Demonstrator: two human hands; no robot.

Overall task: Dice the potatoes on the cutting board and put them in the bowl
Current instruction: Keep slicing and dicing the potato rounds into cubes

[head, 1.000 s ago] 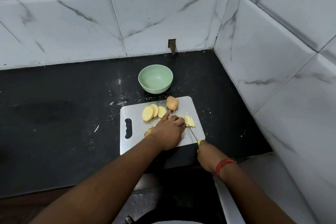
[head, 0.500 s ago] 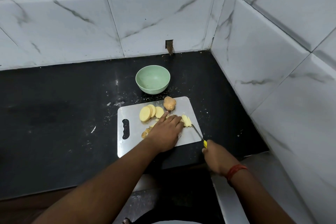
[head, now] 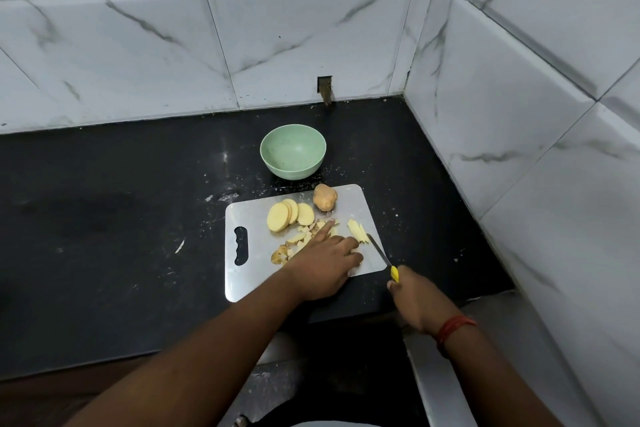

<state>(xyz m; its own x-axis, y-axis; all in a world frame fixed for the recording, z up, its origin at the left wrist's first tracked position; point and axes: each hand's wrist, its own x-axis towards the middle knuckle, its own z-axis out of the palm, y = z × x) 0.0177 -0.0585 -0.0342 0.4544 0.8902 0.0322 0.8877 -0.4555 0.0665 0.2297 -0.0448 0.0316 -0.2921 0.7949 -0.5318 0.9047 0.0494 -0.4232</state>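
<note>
**Cutting potato strips on the steel board**

Nearest, the right hand [head: 417, 300] grips a yellow-handled knife [head: 382, 255], blade angled onto the rectangular steel cutting board [head: 242, 218] near the black counter's [head: 104, 236] front edge. The left hand [head: 322, 265] rests on potato pieces, forefinger straight. Beyond lie pale potato strips [head: 357, 230], round yellow potato slices [head: 289, 214] and a whole brown potato [head: 325, 197]. Farthest stands the empty pale-green round bowl [head: 293, 151].

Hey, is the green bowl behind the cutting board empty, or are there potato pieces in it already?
Empty. The green bowl shows only its bare inside; all potato pieces lie on the cutting board.
</note>
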